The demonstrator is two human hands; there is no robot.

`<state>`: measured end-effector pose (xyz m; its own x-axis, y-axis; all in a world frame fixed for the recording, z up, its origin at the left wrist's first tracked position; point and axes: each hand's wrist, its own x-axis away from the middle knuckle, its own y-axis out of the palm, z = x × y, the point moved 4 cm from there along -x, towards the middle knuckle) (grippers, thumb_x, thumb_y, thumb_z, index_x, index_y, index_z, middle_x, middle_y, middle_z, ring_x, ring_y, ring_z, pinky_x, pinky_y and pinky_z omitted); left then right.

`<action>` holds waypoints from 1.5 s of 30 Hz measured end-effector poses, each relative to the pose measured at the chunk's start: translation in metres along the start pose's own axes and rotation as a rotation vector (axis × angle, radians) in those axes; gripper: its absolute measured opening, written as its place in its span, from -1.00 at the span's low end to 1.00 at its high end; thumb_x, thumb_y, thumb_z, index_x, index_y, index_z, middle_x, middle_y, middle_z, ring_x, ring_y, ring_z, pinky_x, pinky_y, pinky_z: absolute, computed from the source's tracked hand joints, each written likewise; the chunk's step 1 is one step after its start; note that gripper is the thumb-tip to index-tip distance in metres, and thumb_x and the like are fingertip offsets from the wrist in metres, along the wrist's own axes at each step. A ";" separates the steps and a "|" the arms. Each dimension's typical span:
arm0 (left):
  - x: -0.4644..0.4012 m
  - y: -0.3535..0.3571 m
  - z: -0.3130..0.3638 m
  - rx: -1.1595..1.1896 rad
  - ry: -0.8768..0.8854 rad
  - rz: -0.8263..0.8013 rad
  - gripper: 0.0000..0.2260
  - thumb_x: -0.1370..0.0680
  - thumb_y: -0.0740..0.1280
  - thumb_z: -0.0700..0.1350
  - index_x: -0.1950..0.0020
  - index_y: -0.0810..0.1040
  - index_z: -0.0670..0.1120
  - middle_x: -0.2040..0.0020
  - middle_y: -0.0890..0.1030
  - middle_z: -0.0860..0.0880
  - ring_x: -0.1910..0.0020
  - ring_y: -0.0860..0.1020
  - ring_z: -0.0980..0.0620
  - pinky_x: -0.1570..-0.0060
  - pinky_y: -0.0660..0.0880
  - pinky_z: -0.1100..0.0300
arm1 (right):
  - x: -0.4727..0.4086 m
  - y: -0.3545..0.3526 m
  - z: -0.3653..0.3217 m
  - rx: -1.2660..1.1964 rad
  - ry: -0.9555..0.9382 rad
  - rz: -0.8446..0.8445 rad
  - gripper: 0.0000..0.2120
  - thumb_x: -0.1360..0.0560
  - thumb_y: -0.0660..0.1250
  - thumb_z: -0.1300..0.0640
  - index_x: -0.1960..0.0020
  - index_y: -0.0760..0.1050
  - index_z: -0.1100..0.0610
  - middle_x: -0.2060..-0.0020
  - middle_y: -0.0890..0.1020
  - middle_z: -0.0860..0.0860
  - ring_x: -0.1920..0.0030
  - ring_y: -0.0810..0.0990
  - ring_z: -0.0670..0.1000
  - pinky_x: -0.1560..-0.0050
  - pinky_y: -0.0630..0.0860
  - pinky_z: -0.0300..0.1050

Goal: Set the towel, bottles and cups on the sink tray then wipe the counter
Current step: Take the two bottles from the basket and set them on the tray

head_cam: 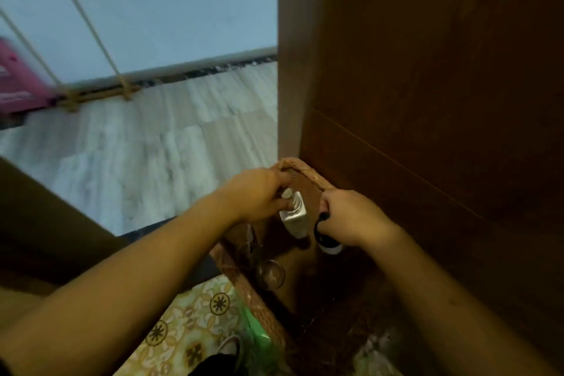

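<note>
A woven wicker tray (300,189) stands tilted against a dark wooden cabinet. My left hand (256,195) is closed on a small white pump bottle (294,217) inside the tray's far end. Close beside it, my right hand (354,220) grips a dark-capped bottle with a white base (329,246). Clear glass cups (270,273) lie lower in the tray, in shadow. A pale crumpled cloth (378,351) shows at the bottom, blurred.
The brown wooden cabinet side (427,101) fills the right. Pale marble floor (152,146) stretches to the left, with a rope swing (100,94) and a pink object (21,82) by the wall. A floral patterned cloth (189,323) and something green (259,333) lie below.
</note>
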<state>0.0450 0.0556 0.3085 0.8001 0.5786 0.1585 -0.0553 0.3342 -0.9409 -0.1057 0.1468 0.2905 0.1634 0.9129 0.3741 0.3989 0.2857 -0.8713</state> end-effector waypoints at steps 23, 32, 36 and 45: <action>0.495 -0.083 -0.111 -0.006 -0.769 0.549 -0.77 -0.52 0.35 0.20 0.03 0.54 0.05 0.17 0.59 0.05 0.27 0.55 0.12 0.23 0.55 0.00 | 0.128 0.066 -0.412 -0.031 -0.900 0.040 -0.83 -0.48 0.46 -0.03 0.11 0.45 -0.13 0.18 0.56 -0.11 0.18 0.58 -0.10 0.15 0.63 -0.11; 0.750 -0.015 -0.120 0.113 -0.993 0.624 -0.71 -0.52 0.36 0.21 0.17 0.52 0.00 0.26 0.57 0.03 0.27 0.55 0.07 0.27 0.52 0.00 | 0.258 0.215 -0.574 0.175 -1.060 -0.100 -0.87 -0.46 0.45 -0.04 0.11 0.53 -0.05 0.19 0.61 -0.08 0.19 0.60 -0.07 0.15 0.65 -0.03; 0.853 0.015 -0.116 0.113 -1.118 0.664 -0.74 -0.50 0.37 0.23 0.19 0.50 0.07 0.26 0.57 0.07 0.27 0.53 0.12 0.28 0.51 0.02 | 0.314 0.277 -0.643 0.231 -1.143 -0.194 -0.86 -0.46 0.45 -0.06 0.13 0.51 -0.06 0.18 0.59 -0.08 0.19 0.59 -0.07 0.21 0.63 -0.05; 1.029 0.061 -0.110 0.142 -1.400 0.809 -0.80 -0.49 0.38 0.19 0.11 0.54 0.08 0.19 0.57 0.10 0.20 0.52 0.10 0.17 0.53 0.06 | 0.411 0.372 -0.763 0.256 -1.363 -0.296 -0.85 -0.47 0.44 -0.08 0.08 0.50 -0.07 0.16 0.59 -0.12 0.17 0.58 -0.10 0.19 0.62 -0.07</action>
<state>0.9305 0.5895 0.3811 -0.6004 0.7892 -0.1293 -0.2839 -0.3615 -0.8881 0.7987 0.4061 0.3624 -0.9399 0.3310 0.0835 0.0687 0.4231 -0.9035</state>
